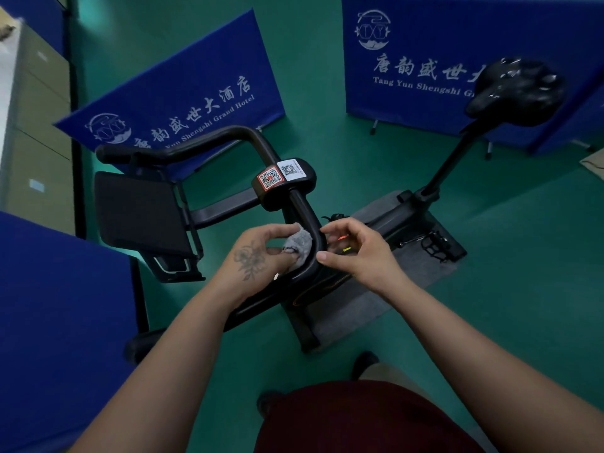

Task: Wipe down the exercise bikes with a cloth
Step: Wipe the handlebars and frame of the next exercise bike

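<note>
Left hand [258, 253] pinches crumpled grey cloth [299, 245] against curved black handlebar tube [310, 230]; right hand [353, 246] loosely curled beside, empty. Wrap cloth round tube, slide along.

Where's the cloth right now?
Head view, centre: the grey cloth is held in the left hand, pressed against the bike's black handlebar, below the QR-code stickers.

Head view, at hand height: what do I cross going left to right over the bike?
Black tray → left hand → grey cloth → handlebar tube → right hand → pedal.
</note>
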Demonstrator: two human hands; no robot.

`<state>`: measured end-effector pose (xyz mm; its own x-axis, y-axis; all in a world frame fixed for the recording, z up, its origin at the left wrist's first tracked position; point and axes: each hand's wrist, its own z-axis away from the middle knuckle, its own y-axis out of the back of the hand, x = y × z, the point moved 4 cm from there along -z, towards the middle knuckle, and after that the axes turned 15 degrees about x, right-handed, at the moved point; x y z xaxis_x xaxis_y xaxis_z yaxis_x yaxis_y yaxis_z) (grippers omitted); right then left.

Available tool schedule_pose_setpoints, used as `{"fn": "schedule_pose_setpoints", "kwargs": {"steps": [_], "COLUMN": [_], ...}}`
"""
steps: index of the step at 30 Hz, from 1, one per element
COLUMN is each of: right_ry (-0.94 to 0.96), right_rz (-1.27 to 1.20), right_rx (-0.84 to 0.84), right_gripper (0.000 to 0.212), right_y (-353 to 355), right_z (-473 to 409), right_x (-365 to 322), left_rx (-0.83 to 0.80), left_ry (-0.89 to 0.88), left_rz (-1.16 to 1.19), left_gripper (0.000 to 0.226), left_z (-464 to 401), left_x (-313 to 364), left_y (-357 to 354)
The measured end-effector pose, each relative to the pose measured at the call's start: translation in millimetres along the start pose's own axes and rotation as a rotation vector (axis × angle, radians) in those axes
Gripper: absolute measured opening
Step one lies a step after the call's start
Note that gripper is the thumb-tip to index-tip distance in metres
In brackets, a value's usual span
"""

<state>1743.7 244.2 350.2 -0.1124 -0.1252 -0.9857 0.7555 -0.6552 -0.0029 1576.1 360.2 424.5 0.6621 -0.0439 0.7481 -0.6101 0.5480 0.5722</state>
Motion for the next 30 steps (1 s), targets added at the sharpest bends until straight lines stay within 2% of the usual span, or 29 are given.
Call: {"fn": "schedule_pose_setpoints", "kwargs": {"steps": [7, 13, 17, 21, 26, 30], "right_ry": [0.002, 0.002, -0.005, -0.016, -0.033, -0.029], "right_rz": [0.008, 0.018, 0.013, 0.011, 0.003, -0.007], "right_rx": [-0.027, -0.041, -0.045, -0.052, -0.068, -0.079], "right_gripper": [0.043, 0.044, 0.043, 0.044, 0.044, 0.044], "right_y": [2.1, 2.8, 3.4, 2.0, 1.1, 1.1], "right_z": [1.7, 0.2, 0.5, -0.9, -3.7, -4.1], "right_x": [-4.2, -2.5, -1.9, 1.2, 1.9, -0.5], "left_rx": [0.032, 0.131, 0.142, 0.125, 0.265, 0.357], "left_ry": [-0.013, -0.014, -0.010, 0.037, 0.098, 0.083], "left_rz": [0.029, 0.094, 0.052, 0.092, 0.138, 0.224], "left_gripper": [0.047, 0.036, 0.030, 0.037, 0.035, 0.042], "left_z": [6.8, -4.2, -4.1, 1.5, -16.7, -30.2], "left_x": [1.8, 10.3, 4.7, 3.6, 6.4, 10.0], "left_y": [-1.3, -11.2, -10.9, -8.0, -12.8, -15.1]}}
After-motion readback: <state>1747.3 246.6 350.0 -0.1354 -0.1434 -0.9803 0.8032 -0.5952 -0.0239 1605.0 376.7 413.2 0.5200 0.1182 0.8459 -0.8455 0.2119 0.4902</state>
